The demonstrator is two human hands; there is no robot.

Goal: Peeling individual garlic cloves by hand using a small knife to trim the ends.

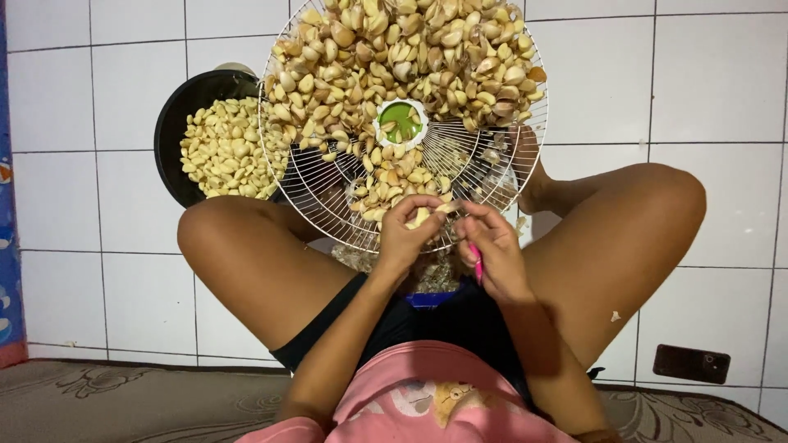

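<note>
My left hand pinches a pale garlic clove at the near rim of a round white wire rack. My right hand is closed around a small pink-handled knife and its fingertips meet the same clove. The rack rests across my legs and carries a heap of unpeeled garlic cloves. Beneath my hands lies a pile of papery garlic skins.
A black bowl of peeled cloves stands on the white tiled floor at the left, partly under the rack. A dark phone lies on the tiles at lower right. My bent knees flank the rack; a patterned mat runs along the bottom.
</note>
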